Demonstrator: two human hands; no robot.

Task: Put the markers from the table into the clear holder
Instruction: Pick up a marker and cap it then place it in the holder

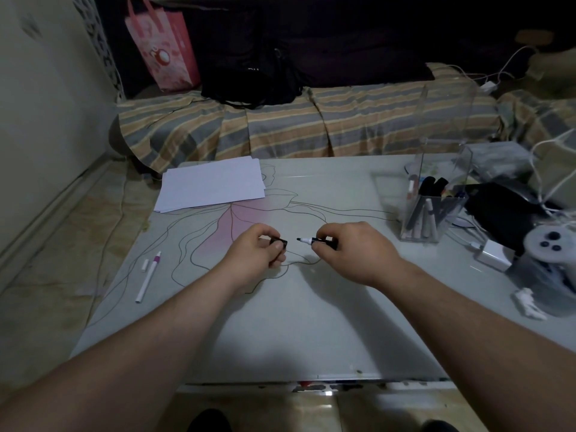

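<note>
White sheets of paper (212,184) lie at the upper left of the pale glass table (311,322), and a white charger block (494,252) sits at the right, near the clear plastic holder (431,210) already stocked with markers. At frame centre the right hand (352,247) pinches an uncapped black marker (314,241), tip pointing left at the black cap (278,243) gripped by the left hand (258,247), a small gap between them. An uncapped white marker with a pink band (149,275) lies at the left, its white cap (145,265) just beside it.

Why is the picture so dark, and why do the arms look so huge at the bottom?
Head view: the room light is dim, so the back is nearly black; the wide lens stretches the arms near the edges; the left hand and right hand cast a soft shadow on the table; the clear holder looks faint.
</note>
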